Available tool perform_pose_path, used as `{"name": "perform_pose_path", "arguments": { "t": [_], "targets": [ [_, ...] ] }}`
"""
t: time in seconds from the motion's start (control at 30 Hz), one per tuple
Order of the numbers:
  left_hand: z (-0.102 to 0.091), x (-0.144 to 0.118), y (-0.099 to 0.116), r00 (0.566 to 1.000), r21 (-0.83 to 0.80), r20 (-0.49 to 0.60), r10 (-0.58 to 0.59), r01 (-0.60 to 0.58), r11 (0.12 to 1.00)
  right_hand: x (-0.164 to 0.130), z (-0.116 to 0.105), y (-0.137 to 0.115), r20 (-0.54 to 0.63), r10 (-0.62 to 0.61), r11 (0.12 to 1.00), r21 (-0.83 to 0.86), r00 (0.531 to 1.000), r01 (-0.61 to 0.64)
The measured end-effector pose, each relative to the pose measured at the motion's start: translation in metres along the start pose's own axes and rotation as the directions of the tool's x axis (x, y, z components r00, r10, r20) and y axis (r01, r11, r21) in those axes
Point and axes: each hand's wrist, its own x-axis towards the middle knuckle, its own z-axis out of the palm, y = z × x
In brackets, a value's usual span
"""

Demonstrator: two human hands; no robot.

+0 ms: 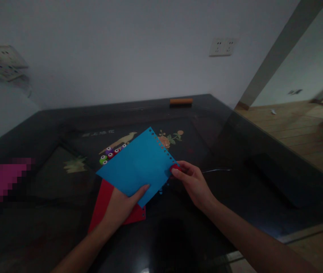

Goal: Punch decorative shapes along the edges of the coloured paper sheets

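Observation:
My left hand (121, 208) holds a blue paper sheet (135, 165) by its near corner, thumb on top, lifted over the dark table (235, 151). A row of small punched holes runs along the sheet's right edge. My right hand (191, 182) pinches a small red hole punch (175, 167) clamped on that right edge. A red paper sheet (104, 206) lies flat on the table under my left hand. Several small colourful punches (110, 152) sit in a row just behind the blue sheet's far-left edge.
The table is dark and glossy with a painted bird and flower motif (167, 139). An orange bar-shaped object (181, 101) lies at the far edge. A wall socket (222, 46) is on the wall behind. Wooden floor (292, 125) lies to the right.

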Motion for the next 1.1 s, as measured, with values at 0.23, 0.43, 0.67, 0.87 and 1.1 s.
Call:
{"name": "perform_pose_path", "arguments": {
  "t": [0.23, 0.43, 0.67, 0.87, 1.1],
  "targets": [
    [-0.0005, 0.0002, 0.0028, 1.0, 0.027, -0.006, 0.002, -0.001, 1.0, 0.0002, 0.0006, 0.0024, 0.005, -0.023, 1.0, -0.003, 1.0, 0.023],
    [-0.001, 0.0004, 0.0045, 0.999, -0.001, -0.021, 0.029, -0.029, 1.0, 0.0017, -0.0003, 0.0057, 0.011, -0.039, 0.999, -0.032, 0.999, 0.039],
    [-0.0034, 0.0013, 0.0066, 1.0, -0.049, 0.009, -0.016, 0.016, 0.999, 0.0033, -0.0015, 0.0097, 0.064, -0.027, 1.0, 0.014, 0.998, 0.026],
    [-0.0038, 0.0011, 0.0086, 0.997, -0.116, 0.056, -0.06, 0.066, 0.991, 0.0039, -0.0016, 0.009, 0.063, -0.021, 1.0, 0.016, 0.998, 0.02],
    [-0.0033, 0.004, 0.0087, 0.998, -0.125, -0.029, -0.055, 0.051, 0.991, 0.0023, -0.0019, 0.0088, 0.08, -0.011, 1.0, 0.023, 0.997, 0.01]
  ]
}}
